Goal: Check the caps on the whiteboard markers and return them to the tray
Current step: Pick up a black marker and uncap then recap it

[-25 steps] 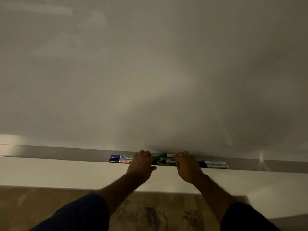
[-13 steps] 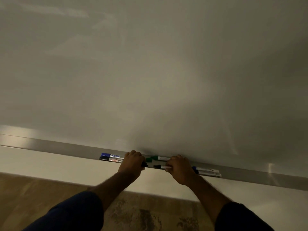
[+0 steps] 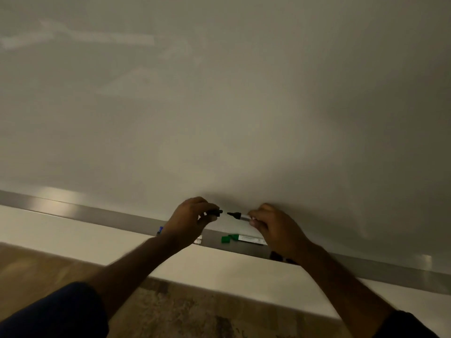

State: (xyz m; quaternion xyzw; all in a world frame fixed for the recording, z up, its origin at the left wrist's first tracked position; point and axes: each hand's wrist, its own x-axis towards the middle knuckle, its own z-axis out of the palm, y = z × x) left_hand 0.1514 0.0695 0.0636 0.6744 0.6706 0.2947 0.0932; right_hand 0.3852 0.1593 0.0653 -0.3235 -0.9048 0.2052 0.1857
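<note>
Holding a black marker (image 3: 240, 216) and its black cap (image 3: 215, 212) apart, just above the tray (image 3: 117, 215).

Left hand (image 3: 188, 223): fingers pinched shut on the cap, at frame centre. Right hand (image 3: 275, 228): fingers closed around the marker barrel, bare tip pointing left at the cap, a small gap between them. Green marker (image 3: 241, 238) lies capped in the tray below the gap. Blue marker (image 3: 160, 230) shows partly behind the left wrist. Whiteboard (image 3: 219, 106) fills the upper frame.

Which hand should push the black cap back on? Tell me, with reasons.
Left. The left hand already pinches the black cap, level with the marker tip across a small gap, while the right hand steadies the barrel.
</note>
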